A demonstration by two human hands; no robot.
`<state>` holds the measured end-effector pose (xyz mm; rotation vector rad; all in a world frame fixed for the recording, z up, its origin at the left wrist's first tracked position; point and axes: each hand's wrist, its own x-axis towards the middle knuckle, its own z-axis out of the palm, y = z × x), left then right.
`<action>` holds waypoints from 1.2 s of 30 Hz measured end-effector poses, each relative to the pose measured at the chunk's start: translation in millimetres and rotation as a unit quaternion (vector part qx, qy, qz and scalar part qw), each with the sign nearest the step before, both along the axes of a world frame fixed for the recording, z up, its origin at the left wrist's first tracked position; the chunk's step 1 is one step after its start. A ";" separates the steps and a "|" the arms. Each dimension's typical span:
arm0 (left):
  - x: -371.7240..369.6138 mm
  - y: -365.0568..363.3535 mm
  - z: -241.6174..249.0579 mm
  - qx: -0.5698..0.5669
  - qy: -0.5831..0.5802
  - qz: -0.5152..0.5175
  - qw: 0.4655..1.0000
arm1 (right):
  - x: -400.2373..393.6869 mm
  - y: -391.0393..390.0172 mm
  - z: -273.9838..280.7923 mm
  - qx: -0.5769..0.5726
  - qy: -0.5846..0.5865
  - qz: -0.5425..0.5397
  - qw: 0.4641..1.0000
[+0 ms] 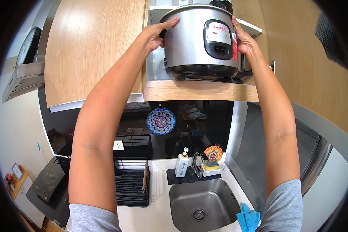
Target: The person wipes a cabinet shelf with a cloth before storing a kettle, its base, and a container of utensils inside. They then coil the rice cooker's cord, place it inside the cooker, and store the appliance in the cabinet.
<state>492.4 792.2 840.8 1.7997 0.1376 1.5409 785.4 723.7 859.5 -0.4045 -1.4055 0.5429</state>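
Note:
A large silver rice cooker with a black base and a front panel is at the opening of an upper cabinet, above the wooden lower edge. My left hand grips its left side near the black handle, thumb on the silver wall. On the right side, my right hand holds the cooker, with the thumb up by the rim and the other fingers partly hidden behind it. Both arms are raised. Whether the base touches the shelf is hard to tell.
Below are a steel sink, a soap bottle, a sponge holder, a blue cloth and a black dish rack. Wooden cabinet doors flank the opening. A blue patterned disc hangs on the dark backsplash.

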 end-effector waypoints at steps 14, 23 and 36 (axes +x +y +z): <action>26.2 41.0 -11.4 -0.010 -0.113 -0.011 0.994 | 0.6 52.2 -8.7 0.005 0.044 -0.014 0.999; 35.7 73.0 -20.9 -0.029 -0.092 0.186 0.978 | -6.4 85.1 -12.7 0.012 0.009 -0.052 0.999; 45.9 35.0 -81.1 0.138 0.191 0.335 0.912 | -12.7 47.5 -98.7 -0.167 -0.171 -0.116 0.964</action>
